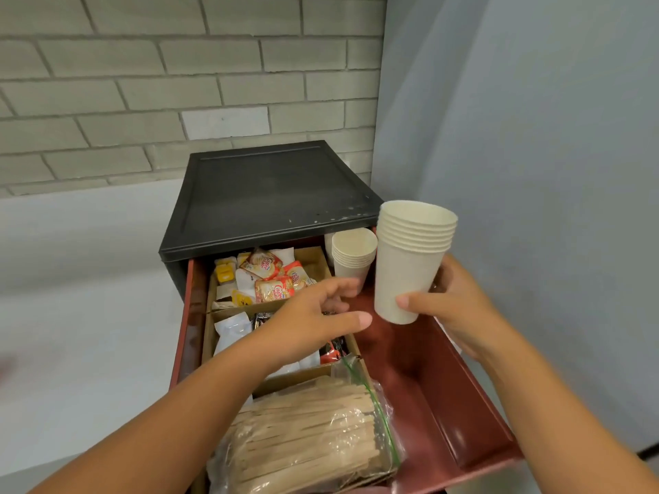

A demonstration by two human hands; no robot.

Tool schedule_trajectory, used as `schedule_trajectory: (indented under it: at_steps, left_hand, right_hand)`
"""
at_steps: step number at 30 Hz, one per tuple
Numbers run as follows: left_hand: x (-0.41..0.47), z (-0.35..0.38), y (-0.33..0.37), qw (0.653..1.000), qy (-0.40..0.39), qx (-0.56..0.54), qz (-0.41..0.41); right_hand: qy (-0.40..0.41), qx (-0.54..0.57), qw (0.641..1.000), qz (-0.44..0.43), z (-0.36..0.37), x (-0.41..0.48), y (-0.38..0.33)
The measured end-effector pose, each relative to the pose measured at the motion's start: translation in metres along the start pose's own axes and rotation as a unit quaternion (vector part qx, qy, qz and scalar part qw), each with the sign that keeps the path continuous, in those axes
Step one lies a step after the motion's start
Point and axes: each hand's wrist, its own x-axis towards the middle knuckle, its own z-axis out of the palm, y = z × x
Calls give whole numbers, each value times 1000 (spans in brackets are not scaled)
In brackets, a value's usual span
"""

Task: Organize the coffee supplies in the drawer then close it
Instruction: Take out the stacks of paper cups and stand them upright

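In the right centre of the frame my right hand grips a cup stack, thumb across the front near its base and fingers curled round the back. The stack is upright, tilted slightly, and held in the air above the drawer's right side. My left hand is at the middle of the frame with fingers spread and holding nothing. Its fingertips reach toward a second stack; I cannot tell whether they touch it.

That second stack stands upright in the drawer's back right corner, just left of the held one. The red drawer is pulled out from under the black cabinet, which fills the centre against a brick wall. Its right side shows bare red floor.

The drawer's left side is split by a cardboard divider. Sachets lie in the back compartment and white packets in the middle one, partly under my left forearm. A clear bag of stirrers lies in the nearest one, at the bottom centre.
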Motion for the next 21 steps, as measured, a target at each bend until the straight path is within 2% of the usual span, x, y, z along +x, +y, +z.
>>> schedule_trajectory:
  at_steps: [3,7,9,11,15,21]
  left_hand:
    - [9,14,9,999,-13,-20,38]
    - [23,26,7,996,59,-47,46]
    - [30,30,2,994,84,-33,55]
    - [37,31,-3,992,112,-19,54]
    - [52,36,-22,988,153,6,35]
    - [62,54,-49,980,179,82,-5]
  right_hand:
    - [-10,-68,998,-9,10,-6,5]
    - [-27,-146,989,-5,12,-8,5]
    - [-9,-201,979,-13,7,-10,6]
    - [26,-285,958,-12,0,-11,11]
    - [79,-442,888,100,-6,-14,24]
    - [75,-456,881,104,-3,-15,33]
